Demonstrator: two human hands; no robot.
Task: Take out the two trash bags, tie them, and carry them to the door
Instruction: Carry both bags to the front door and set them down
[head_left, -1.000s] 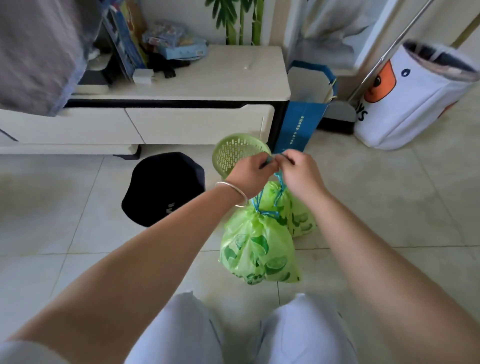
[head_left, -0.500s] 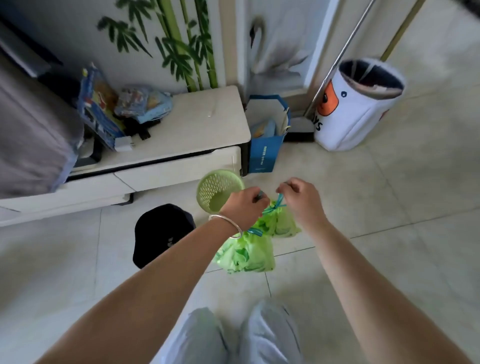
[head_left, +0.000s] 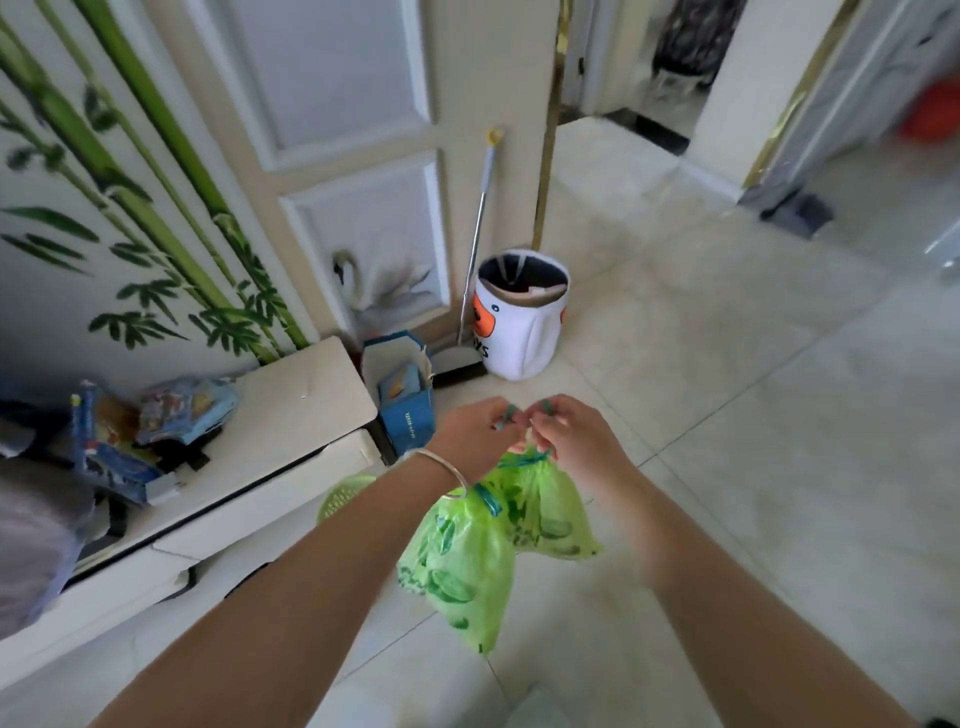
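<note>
Two green bags hang in the air above the floor (head_left: 727, 415), side by side and touching: the near bag (head_left: 457, 566) lower and to the left, the far bag (head_left: 545, 514) higher and to the right. Blue drawstrings (head_left: 524, 458) gather their necks and run up into the hands. The left hand (head_left: 475, 434) and right hand (head_left: 571, 436) meet just above the bags, fingers curled closed and pinching the drawstrings between them, knuckles almost touching. A bangle (head_left: 441, 470) circles the left wrist. A green basket (head_left: 345, 496) shows partly behind the left forearm, near the low white cabinet (head_left: 291, 415). Beyond the cabinet's far corner stand a blue paper bag (head_left: 408, 410) and a white hamper (head_left: 519, 317) by a panelled door (head_left: 363, 156), with a mop handle (head_left: 480, 218) leaning against the door.
</note>
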